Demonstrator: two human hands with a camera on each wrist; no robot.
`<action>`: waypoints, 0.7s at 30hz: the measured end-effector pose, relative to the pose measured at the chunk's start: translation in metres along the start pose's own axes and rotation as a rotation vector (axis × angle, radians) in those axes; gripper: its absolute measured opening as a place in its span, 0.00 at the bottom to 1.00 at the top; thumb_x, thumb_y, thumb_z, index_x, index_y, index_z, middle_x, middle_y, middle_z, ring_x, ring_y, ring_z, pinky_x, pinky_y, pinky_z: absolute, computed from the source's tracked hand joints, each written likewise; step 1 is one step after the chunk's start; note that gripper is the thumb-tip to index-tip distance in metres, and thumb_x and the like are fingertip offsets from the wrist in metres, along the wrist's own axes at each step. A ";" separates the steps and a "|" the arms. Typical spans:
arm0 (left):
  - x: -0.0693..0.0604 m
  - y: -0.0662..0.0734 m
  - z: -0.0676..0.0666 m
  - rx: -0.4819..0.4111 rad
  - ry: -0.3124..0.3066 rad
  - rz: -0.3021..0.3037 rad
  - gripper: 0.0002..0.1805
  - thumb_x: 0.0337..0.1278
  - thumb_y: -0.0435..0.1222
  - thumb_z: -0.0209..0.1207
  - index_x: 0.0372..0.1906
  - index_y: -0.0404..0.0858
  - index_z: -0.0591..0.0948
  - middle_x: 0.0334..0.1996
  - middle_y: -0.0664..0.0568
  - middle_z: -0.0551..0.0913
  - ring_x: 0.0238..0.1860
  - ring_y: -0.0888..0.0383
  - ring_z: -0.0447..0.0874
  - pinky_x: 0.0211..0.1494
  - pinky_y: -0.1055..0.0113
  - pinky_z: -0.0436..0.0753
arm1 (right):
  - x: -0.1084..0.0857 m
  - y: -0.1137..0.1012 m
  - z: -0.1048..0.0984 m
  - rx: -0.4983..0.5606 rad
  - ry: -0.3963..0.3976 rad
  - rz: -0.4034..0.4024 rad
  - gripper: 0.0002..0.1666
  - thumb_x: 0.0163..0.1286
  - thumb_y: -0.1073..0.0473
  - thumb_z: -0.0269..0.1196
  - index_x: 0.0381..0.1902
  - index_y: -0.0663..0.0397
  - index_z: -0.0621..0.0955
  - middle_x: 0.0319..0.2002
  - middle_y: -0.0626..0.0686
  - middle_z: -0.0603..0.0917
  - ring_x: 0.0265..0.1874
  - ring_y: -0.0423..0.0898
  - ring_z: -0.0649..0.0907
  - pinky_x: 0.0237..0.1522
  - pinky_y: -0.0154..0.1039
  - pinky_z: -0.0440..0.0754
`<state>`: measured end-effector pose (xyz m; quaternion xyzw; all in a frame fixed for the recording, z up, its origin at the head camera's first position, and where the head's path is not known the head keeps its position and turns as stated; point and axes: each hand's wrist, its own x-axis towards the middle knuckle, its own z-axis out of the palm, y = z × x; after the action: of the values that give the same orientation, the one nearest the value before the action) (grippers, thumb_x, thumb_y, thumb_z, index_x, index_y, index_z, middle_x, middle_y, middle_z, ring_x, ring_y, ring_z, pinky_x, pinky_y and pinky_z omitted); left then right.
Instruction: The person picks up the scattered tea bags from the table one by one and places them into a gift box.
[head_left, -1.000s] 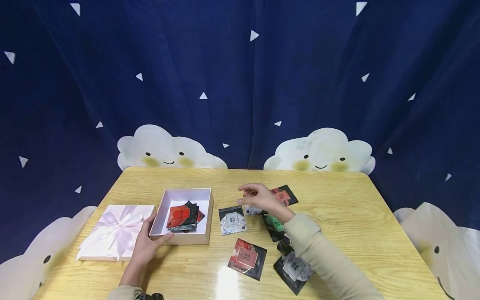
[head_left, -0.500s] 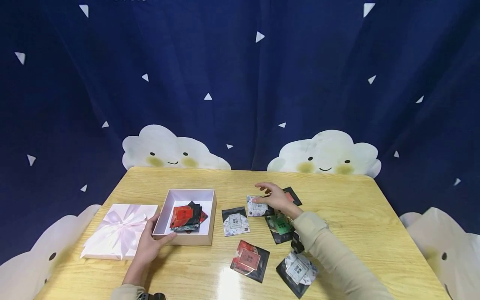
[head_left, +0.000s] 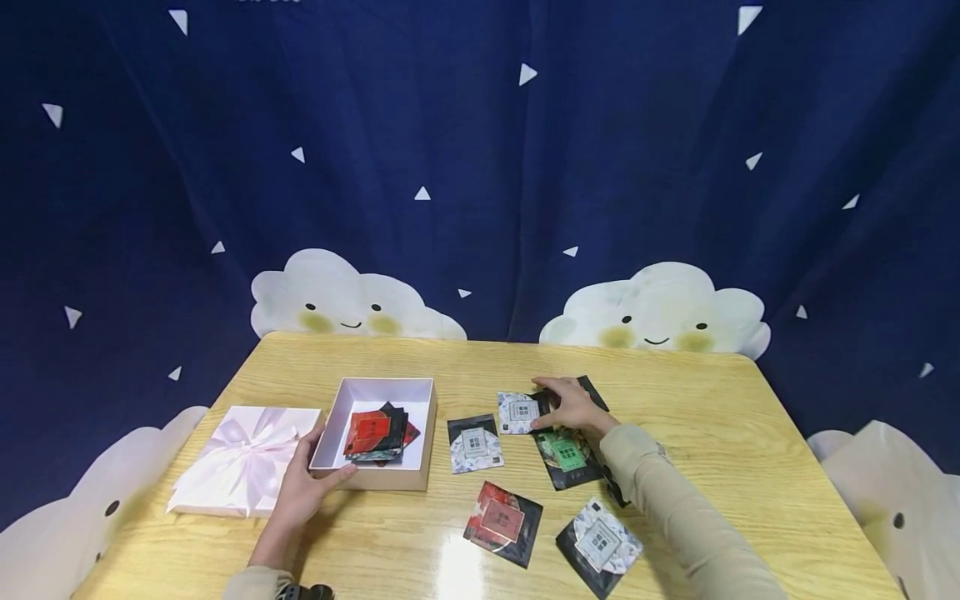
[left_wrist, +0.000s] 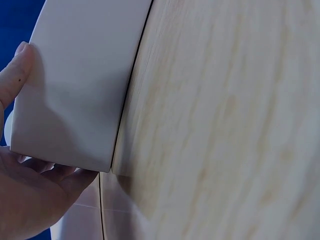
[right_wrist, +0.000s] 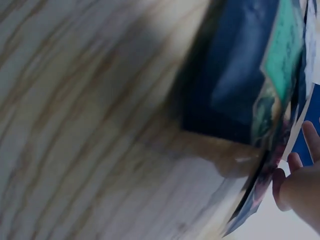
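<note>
In the head view, the left hand [head_left: 298,493] grips the near left corner of an open white box [head_left: 408,478], thumb along its front wall. The left wrist view shows this hand [left_wrist: 35,200] with thumb and fingers on two sides of the box [left_wrist: 80,85]. Red and black packets [head_left: 371,428] lie piled inside. The right hand [head_left: 576,408], fingers apart, is over the right part of a white and black packet [head_left: 517,412]; whether it touches is unclear. A green and black packet [head_left: 567,455] lies just below; the right wrist view shows it [right_wrist: 235,70] beside the hand [right_wrist: 302,185].
A white lid with a ribbon bow [head_left: 247,458] lies left of the box. Between box and right hand is a white packet [head_left: 476,444]. Nearer lie a red packet [head_left: 502,520] and a black and white one [head_left: 598,547]. Another dark packet [head_left: 592,392] is partly behind the right hand.
The right hand has moved right over the packets, uncovering the white and black one, and its fingers have come down lower. The left hand keeps its grip on the box. The head view has shifted slightly.
</note>
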<state>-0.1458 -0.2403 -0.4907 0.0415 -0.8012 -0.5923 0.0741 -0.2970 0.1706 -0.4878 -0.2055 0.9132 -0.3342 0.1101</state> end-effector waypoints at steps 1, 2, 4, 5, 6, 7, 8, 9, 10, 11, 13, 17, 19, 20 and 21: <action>0.000 0.000 0.000 0.002 -0.001 0.001 0.48 0.41 0.27 0.66 0.67 0.26 0.51 0.64 0.30 0.55 0.64 0.39 0.52 0.65 0.47 0.51 | 0.000 0.001 0.001 -0.021 0.009 -0.002 0.51 0.44 0.48 0.74 0.65 0.55 0.65 0.59 0.59 0.68 0.61 0.62 0.56 0.56 0.65 0.53; 0.000 0.000 0.000 0.001 -0.001 0.002 0.48 0.41 0.27 0.66 0.67 0.26 0.51 0.64 0.30 0.55 0.64 0.39 0.52 0.65 0.47 0.51 | 0.000 0.002 0.001 -0.029 0.012 -0.005 0.51 0.43 0.49 0.74 0.64 0.55 0.66 0.58 0.59 0.69 0.60 0.62 0.57 0.56 0.65 0.53; 0.000 0.001 0.000 -0.003 -0.003 0.000 0.48 0.41 0.26 0.66 0.67 0.26 0.51 0.64 0.30 0.55 0.64 0.39 0.52 0.65 0.47 0.50 | 0.000 0.004 0.003 -0.026 0.010 -0.004 0.50 0.43 0.52 0.74 0.64 0.55 0.66 0.57 0.58 0.70 0.60 0.61 0.57 0.56 0.64 0.54; 0.000 0.001 0.000 -0.007 -0.003 -0.003 0.48 0.41 0.26 0.66 0.67 0.26 0.51 0.64 0.30 0.55 0.64 0.39 0.51 0.65 0.47 0.50 | 0.001 0.005 0.005 -0.027 0.011 -0.007 0.49 0.43 0.54 0.75 0.64 0.56 0.67 0.57 0.59 0.70 0.59 0.61 0.58 0.56 0.63 0.55; 0.000 0.001 0.000 -0.009 -0.002 -0.005 0.48 0.41 0.26 0.66 0.67 0.26 0.51 0.64 0.30 0.55 0.64 0.39 0.51 0.65 0.47 0.50 | 0.001 0.005 0.006 -0.027 0.011 -0.008 0.49 0.43 0.56 0.75 0.63 0.56 0.67 0.57 0.59 0.70 0.59 0.61 0.58 0.55 0.63 0.56; 0.000 0.001 0.000 -0.010 -0.002 -0.008 0.48 0.41 0.26 0.66 0.67 0.27 0.51 0.64 0.30 0.55 0.64 0.39 0.51 0.65 0.47 0.50 | 0.001 0.005 0.006 -0.030 0.013 -0.011 0.48 0.43 0.58 0.75 0.63 0.56 0.68 0.57 0.59 0.70 0.59 0.61 0.58 0.56 0.62 0.57; 0.000 0.001 0.001 -0.009 -0.002 -0.009 0.48 0.41 0.26 0.66 0.67 0.27 0.51 0.64 0.30 0.55 0.64 0.40 0.52 0.65 0.47 0.50 | 0.001 0.005 0.007 -0.037 0.016 -0.013 0.47 0.42 0.60 0.74 0.63 0.57 0.68 0.57 0.59 0.70 0.59 0.61 0.58 0.56 0.62 0.57; 0.000 0.001 0.001 -0.009 -0.002 -0.011 0.48 0.41 0.26 0.66 0.67 0.27 0.51 0.64 0.30 0.55 0.64 0.40 0.52 0.65 0.47 0.50 | 0.001 0.004 0.008 -0.049 0.024 -0.019 0.47 0.42 0.61 0.74 0.62 0.57 0.69 0.57 0.59 0.70 0.59 0.61 0.57 0.56 0.62 0.57; 0.000 0.002 0.001 -0.007 -0.002 -0.013 0.48 0.41 0.26 0.66 0.67 0.27 0.51 0.64 0.31 0.56 0.64 0.40 0.52 0.65 0.47 0.51 | 0.000 0.003 0.008 -0.058 0.030 -0.022 0.46 0.42 0.62 0.74 0.62 0.57 0.69 0.58 0.60 0.69 0.59 0.61 0.57 0.56 0.62 0.57; 0.000 0.002 0.001 -0.007 -0.001 -0.013 0.48 0.41 0.26 0.66 0.67 0.27 0.51 0.64 0.31 0.56 0.64 0.40 0.52 0.65 0.48 0.51 | 0.000 0.003 0.008 -0.073 0.042 -0.032 0.45 0.42 0.63 0.74 0.61 0.57 0.70 0.58 0.60 0.69 0.59 0.62 0.57 0.55 0.63 0.56; 0.000 0.002 0.001 -0.009 -0.002 -0.007 0.48 0.41 0.26 0.66 0.67 0.26 0.50 0.63 0.30 0.56 0.64 0.39 0.53 0.65 0.48 0.51 | 0.001 0.002 0.009 -0.100 0.066 -0.046 0.43 0.42 0.63 0.74 0.60 0.57 0.71 0.58 0.60 0.70 0.58 0.62 0.59 0.55 0.62 0.56; -0.001 0.002 0.001 -0.008 -0.001 0.007 0.48 0.42 0.25 0.66 0.67 0.26 0.50 0.62 0.29 0.57 0.63 0.39 0.53 0.65 0.47 0.51 | 0.001 0.000 0.009 -0.107 0.112 -0.069 0.39 0.42 0.65 0.73 0.56 0.58 0.73 0.51 0.59 0.73 0.53 0.60 0.65 0.51 0.59 0.62; -0.002 0.003 0.000 -0.004 -0.001 0.014 0.48 0.41 0.25 0.66 0.67 0.25 0.50 0.62 0.29 0.57 0.63 0.38 0.53 0.65 0.47 0.51 | 0.001 0.000 0.008 -0.081 0.143 -0.059 0.37 0.42 0.67 0.72 0.54 0.59 0.75 0.46 0.58 0.74 0.49 0.57 0.69 0.49 0.55 0.67; -0.002 0.003 0.000 -0.003 -0.001 0.016 0.48 0.41 0.25 0.66 0.67 0.25 0.50 0.62 0.29 0.57 0.63 0.39 0.54 0.65 0.47 0.52 | 0.001 -0.001 0.007 -0.060 0.159 -0.054 0.35 0.42 0.68 0.72 0.53 0.60 0.76 0.44 0.57 0.75 0.46 0.56 0.71 0.47 0.53 0.69; -0.001 0.003 0.000 -0.001 -0.001 0.017 0.48 0.41 0.25 0.66 0.67 0.25 0.50 0.62 0.29 0.57 0.63 0.39 0.54 0.65 0.47 0.52 | 0.001 -0.002 0.006 -0.020 0.168 -0.038 0.33 0.43 0.69 0.71 0.52 0.61 0.76 0.43 0.58 0.75 0.42 0.56 0.74 0.44 0.52 0.72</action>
<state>-0.1444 -0.2390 -0.4884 0.0343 -0.8013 -0.5920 0.0788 -0.2957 0.1653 -0.4915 -0.1948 0.9185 -0.3433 0.0247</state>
